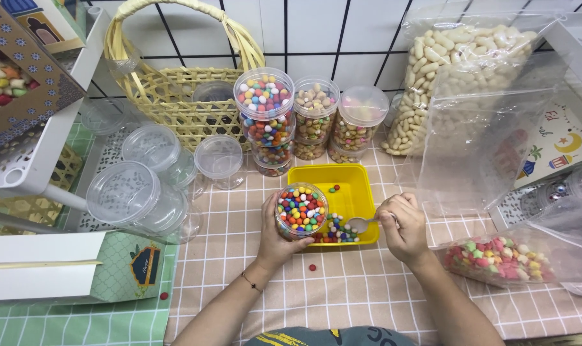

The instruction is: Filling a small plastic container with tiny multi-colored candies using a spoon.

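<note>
filling time: left hand [275,237] hugging the candy jar [301,210] at the yellow tray [358,186], right hand [403,224] gripping a spoon [361,223] in the tray, likely tipping candies in next.

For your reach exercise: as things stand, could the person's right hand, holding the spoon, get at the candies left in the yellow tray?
Probably yes: the right hand already holds the spoon over the open yellow tray, beside the candies; nothing covers them.
</note>
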